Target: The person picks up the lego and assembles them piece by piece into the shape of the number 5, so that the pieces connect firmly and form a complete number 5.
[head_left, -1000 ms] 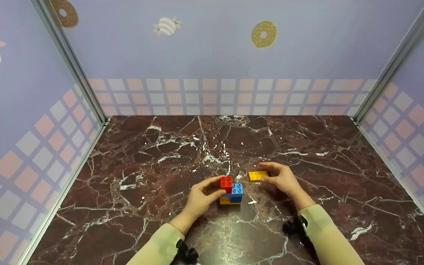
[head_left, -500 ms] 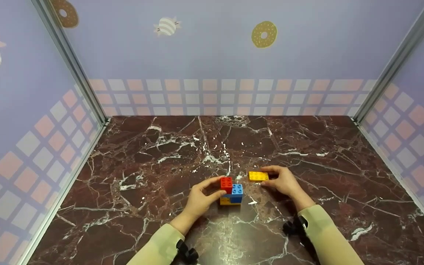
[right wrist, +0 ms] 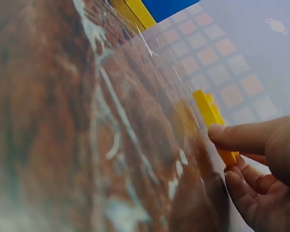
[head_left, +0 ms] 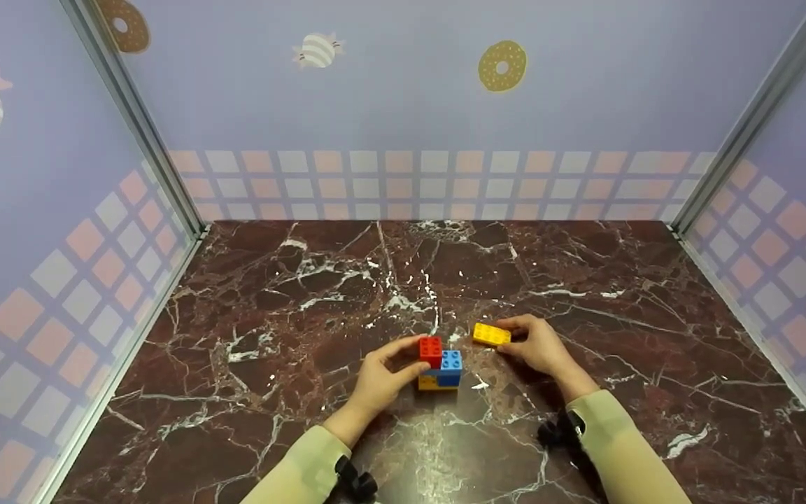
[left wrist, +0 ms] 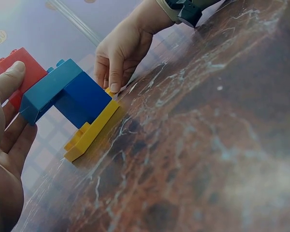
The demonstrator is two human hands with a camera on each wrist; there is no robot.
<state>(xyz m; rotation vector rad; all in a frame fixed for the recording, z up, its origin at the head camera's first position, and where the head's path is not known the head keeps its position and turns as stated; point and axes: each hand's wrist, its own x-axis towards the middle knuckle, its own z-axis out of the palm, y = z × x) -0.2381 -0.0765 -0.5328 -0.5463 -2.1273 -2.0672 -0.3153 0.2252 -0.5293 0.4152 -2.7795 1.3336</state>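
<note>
My left hand (head_left: pixel 378 378) pinches the red brick (head_left: pixel 430 350) on top of a small stack of toy building bricks. Beneath it, the left wrist view shows a lighter blue brick (left wrist: pixel 53 89), a dark blue brick (left wrist: pixel 87 99) and a flat yellow base brick (left wrist: pixel 94 134) on the table. The lighter blue brick overhangs to one side. To the right of the stack, my right hand (head_left: pixel 536 344) pinches a loose flat yellow brick (head_left: pixel 490 334) by one end, thumb against its near side. Whether this brick touches the tabletop, I cannot tell.
Dark red marbled tabletop (head_left: pixel 291 322) extends around both hands. Patterned panels stand along its back (head_left: pixel 403 98) and both sides. Black camera mounts are strapped at both wrists, the right one (head_left: pixel 560 430) close above the table.
My right hand has closed its fingers on the end of the yellow brick, which has turned slightly, its right end swinging nearer. The left hand and the stack stay put.
</note>
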